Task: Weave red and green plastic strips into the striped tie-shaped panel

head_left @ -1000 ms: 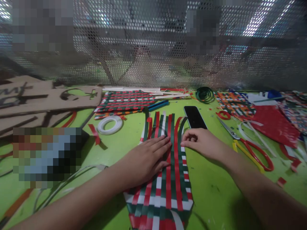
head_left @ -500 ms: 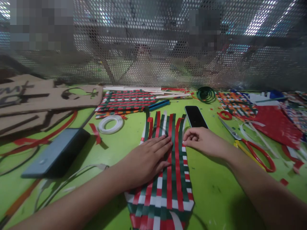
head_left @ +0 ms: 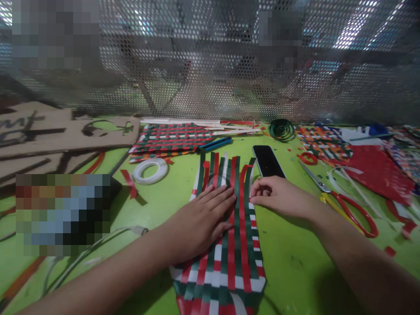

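Strip ends (head_left: 243, 177) shift slightly; left hand (head_left: 204, 218) flat on woven piece (head_left: 231, 249), fingers slightly spread; right hand (head_left: 278, 196) at edge, fingertips pinched narrow.

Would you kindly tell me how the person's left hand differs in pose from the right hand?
The left hand lies palm down with fingers extended, while the right hand has curled fingers. The left hand rests across the woven piece; the right hand is at its right edge, any pinch unclear. Both are bare.

The woven strips (head_left: 232, 249) look like smooth plastic, the cardboard (head_left: 74, 141) matt, the perforated panel (head_left: 213, 94) metal
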Demonstrator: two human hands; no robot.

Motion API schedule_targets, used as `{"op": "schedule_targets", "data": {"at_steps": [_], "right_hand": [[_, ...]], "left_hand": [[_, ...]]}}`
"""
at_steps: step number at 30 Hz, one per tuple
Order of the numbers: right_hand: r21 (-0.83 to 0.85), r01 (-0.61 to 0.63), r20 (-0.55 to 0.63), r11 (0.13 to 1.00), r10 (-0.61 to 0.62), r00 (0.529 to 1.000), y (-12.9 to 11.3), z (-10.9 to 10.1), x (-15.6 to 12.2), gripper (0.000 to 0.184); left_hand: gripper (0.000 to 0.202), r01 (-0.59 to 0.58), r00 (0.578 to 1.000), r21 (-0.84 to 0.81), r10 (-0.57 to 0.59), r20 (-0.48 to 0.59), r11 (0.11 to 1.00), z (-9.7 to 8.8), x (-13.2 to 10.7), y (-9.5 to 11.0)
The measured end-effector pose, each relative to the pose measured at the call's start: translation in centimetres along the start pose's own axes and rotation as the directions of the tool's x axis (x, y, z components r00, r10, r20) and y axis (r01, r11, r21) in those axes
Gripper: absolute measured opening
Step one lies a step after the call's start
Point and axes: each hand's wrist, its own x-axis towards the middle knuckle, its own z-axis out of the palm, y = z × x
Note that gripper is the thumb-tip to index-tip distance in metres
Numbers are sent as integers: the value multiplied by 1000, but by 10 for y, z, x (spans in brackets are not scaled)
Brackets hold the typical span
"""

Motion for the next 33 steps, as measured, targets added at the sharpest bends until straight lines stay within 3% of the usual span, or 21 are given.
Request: {"op": "schedule_targets", "data": {"at_steps": [5, 7, 9, 11, 13, 15, 17, 19, 21, 26, 33], "right_hand": [[-7, 21, 7, 1000, -21, 1000, -3, 0, 3, 11], [-4, 26, -4, 1000, -26, 1000, -1, 0, 2, 14], [2, 26, -7, 1000, -26, 1000, 1, 1, 1, 16], [9, 29, 0, 1000, -29, 1000, 2, 1, 0, 17], [6, 24, 6, 1000, -24, 1000, 2, 1, 0, 16], [-4, 16, 3, 1000, -16, 1000, 2, 1, -1, 15], [-7, 14, -3, 1000, -14, 1000, 2, 1, -2, 14], [-3, 16, -5, 1000, -16, 1000, 2, 1, -2, 15], [-1, 22, -5, 1000, -22, 1000, 3, 2, -1, 16], [-6, 33, -7, 999, -33, 999, 3, 2, -2, 17], [-11, 0, -17, 1000, 0, 1000, -3, 3, -3, 14]], "left_hand": [[58, -8, 1000, -58, 8, -2, 998, -5, 1, 1], [49, -8, 1000, -161, 4, -22, 987, -14, 1, -1], [37, 50, 991, -290, -83, -103, 956, -26, 1, -8], [33, 212, 923, -387, -315, -224, 897, -37, -1, -21], [38, 431, 787, -459, -572, -230, 777, -45, -4, -38], [43, 589, 709, -510, -704, -45, 626, -48, -7, -56], [47, 673, 668, -571, -718, 196, 470, -48, -9, -69], [47, 660, 685, -649, -658, 313, 379, -47, -10, -75], [46, 639, 710, -683, -612, 348, 354, -46, -11, -76], [48, 670, 717, -613, -580, 387, 419, -49, -14, -74], [45, 690, 702, -546, -624, 343, 475, -41, -12, -75]]}}
